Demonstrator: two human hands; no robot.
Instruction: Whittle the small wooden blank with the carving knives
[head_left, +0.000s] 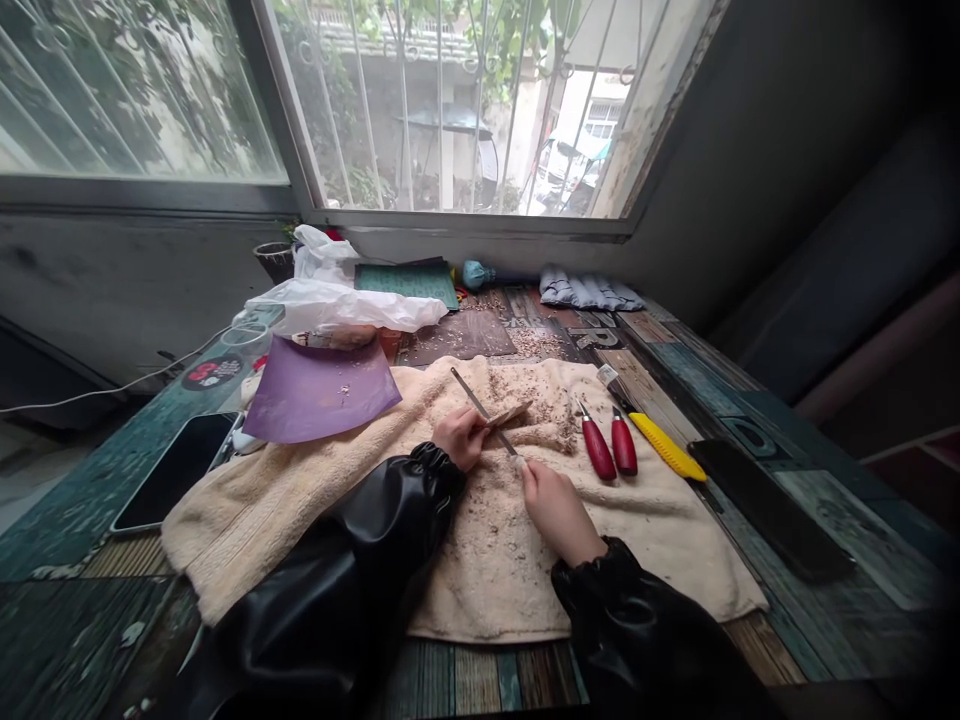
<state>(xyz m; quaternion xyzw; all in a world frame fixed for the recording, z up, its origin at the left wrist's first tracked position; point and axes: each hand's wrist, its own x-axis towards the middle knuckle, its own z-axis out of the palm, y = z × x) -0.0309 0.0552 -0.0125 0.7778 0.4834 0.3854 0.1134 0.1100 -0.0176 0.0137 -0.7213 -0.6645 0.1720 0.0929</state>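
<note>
Slippage of the file (480,405), gripped in the right hand (551,505), off the wood piece (514,411) is threatening the pinching left hand (461,437)

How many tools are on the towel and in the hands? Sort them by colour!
Red-handled tools: 2
Yellow knife: 1
Silver file, held in the right hand across the wood piece in the left hand: 1
Total: 4
</note>
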